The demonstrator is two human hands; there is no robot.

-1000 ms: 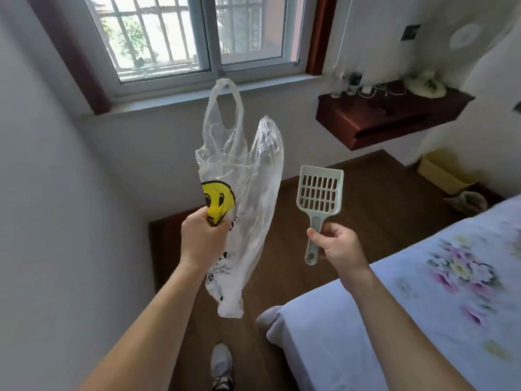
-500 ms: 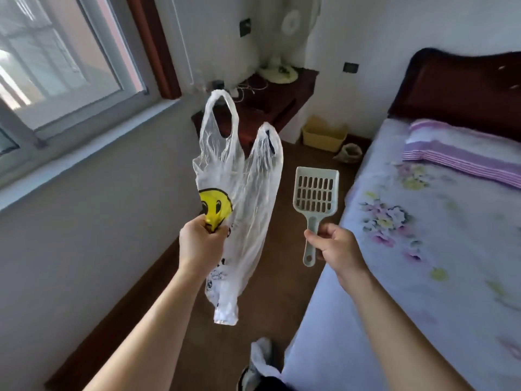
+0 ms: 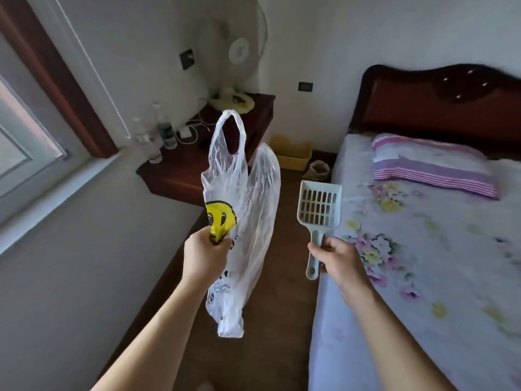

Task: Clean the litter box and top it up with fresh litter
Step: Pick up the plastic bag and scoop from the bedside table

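The fingers of the left hand (image 3: pixel 204 256) curl tight round the bunched middle of a thin, crinkled, translucent plastic bag (image 3: pixel 253 210), gripping it at its yellow smiley print. The looped handles stand above the fist and the limp bottom hangs below. The fingers of the right hand (image 3: pixel 339 259) wrap the flat handle of a pale green, rigid litter scoop (image 3: pixel 320 206), its slotted rectangular pan upright. Beyond both, a yellow rectangular tray (image 3: pixel 293 160) sits on the dark wooden floor (image 3: pixel 270 320) against the wall, near the floral-sheeted bed (image 3: pixel 423 277).
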